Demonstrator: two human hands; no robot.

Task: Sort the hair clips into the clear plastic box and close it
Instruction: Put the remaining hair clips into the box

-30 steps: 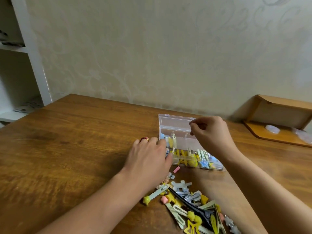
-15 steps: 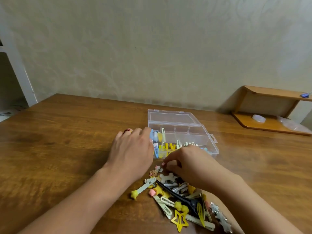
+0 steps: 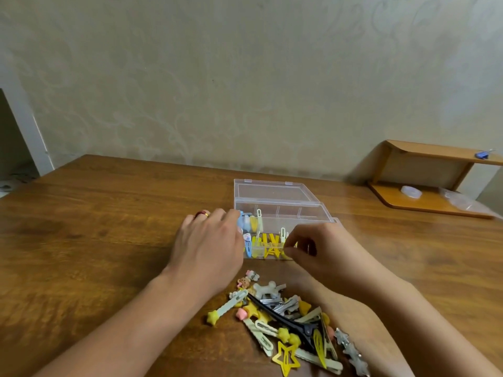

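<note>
The clear plastic box [image 3: 275,210] lies open in the middle of the wooden table, its lid [image 3: 268,189] folded back flat behind it. Yellow, white and blue clips fill its front and left compartments. My left hand [image 3: 211,247], with a red ring, lies palm down against the box's left side, fingers curled on the wall. My right hand [image 3: 317,251] hovers over the box's front right compartments, thumb and fingers pinched on a small yellowish hair clip that is mostly hidden. A loose pile of hair clips [image 3: 288,325] lies close in front of me.
A long black clip [image 3: 285,318] lies across the pile, and a yellow star clip [image 3: 285,356] sits at its near edge. A low wooden shelf [image 3: 424,197] with small clear items stands at the back right. A patterned wall runs behind the table.
My right hand left the box, dipped into the pile, and is now back over the box's front compartments with its fingers pinched. My left hand stayed at the box's left side.
</note>
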